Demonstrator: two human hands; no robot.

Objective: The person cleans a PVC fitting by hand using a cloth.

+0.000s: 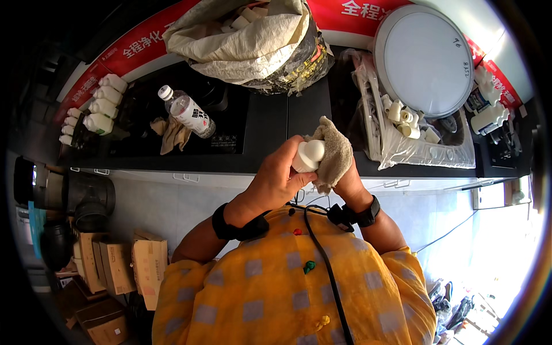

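Note:
My left hand (276, 170) grips a small white plastic part (305, 158) with a rounded, ball-like end, between thumb and fingers. Against its right side lies a beige terry cloth (334, 155), held by my right hand (348, 181), whose fingers are mostly hidden under it. Both hands are together at the front edge of a black countertop (267, 129). To their right, a plastic-lined tray (427, 157) contains several off-white plastic pipe fittings (405, 118). Beyond the hands stands a woven sack (254, 60) with similar short white pieces (246, 19) in its mouth.
A large round white panel (422, 60) leans over the tray. Left on the counter are a clear drink bottle (189, 112), a crumpled brown rag (174, 137) and several white jugs (101, 108). White bottles (489, 118) stand far right. Cardboard boxes (148, 267) sit on the floor, lower left.

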